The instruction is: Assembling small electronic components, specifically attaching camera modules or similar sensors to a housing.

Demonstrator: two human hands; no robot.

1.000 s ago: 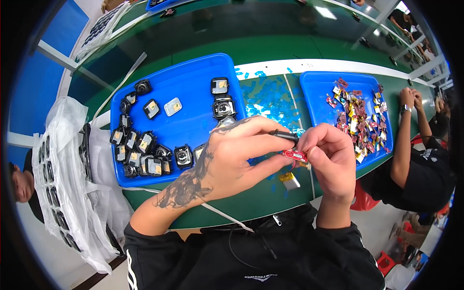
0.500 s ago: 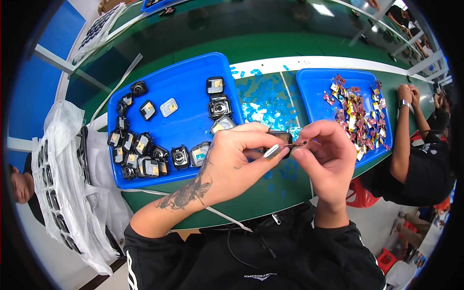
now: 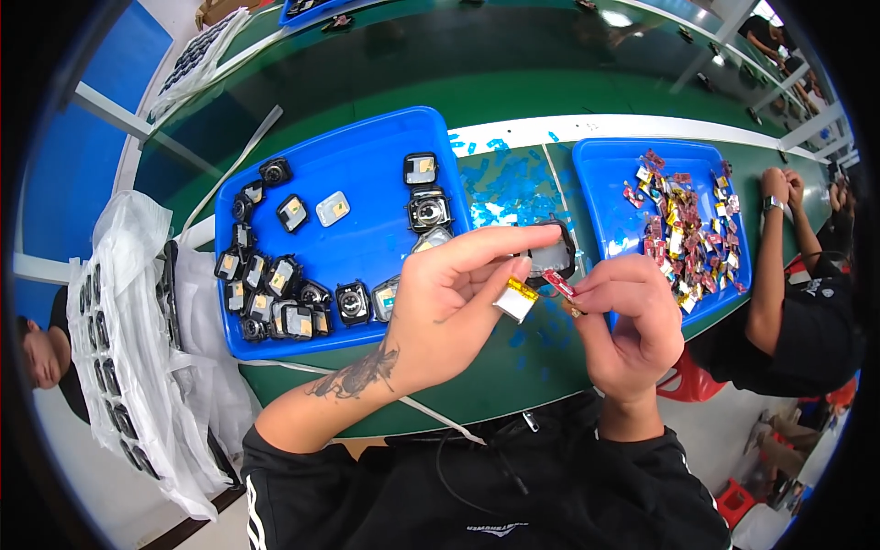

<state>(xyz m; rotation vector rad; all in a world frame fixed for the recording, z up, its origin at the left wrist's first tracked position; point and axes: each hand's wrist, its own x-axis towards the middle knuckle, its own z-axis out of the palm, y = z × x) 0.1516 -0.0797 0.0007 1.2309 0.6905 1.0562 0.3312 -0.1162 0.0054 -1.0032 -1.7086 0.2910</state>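
My left hand (image 3: 458, 298) is closed around a black watch case (image 3: 552, 261), its index finger stretched along the case's upper side. By the left thumb tip hangs a small silver battery (image 3: 515, 301) with yellow tape; whether the thumb pinches it or it hangs by a wire I cannot tell. Between thumb and fingers, my right hand (image 3: 632, 316) pinches a small red circuit board (image 3: 558, 283) just beside the case. Left of my hands, a blue tray (image 3: 357, 147) holds several black watch cases (image 3: 429, 211), some with squarish backs.
At the right, another blue tray (image 3: 596, 174) contains a pile of red boards and batteries (image 3: 683, 229). Blue film pieces (image 3: 504, 188) litter the green table (image 3: 477, 376) between the trays. White-wrapped stacked trays (image 3: 119, 339) stand at far left. A co-worker's arm (image 3: 768, 257) is at far right.
The watch case has turned and shows more of its inside. My right hand has shifted slightly down with the red board, and the battery now hangs lower, its yellow tape visible.
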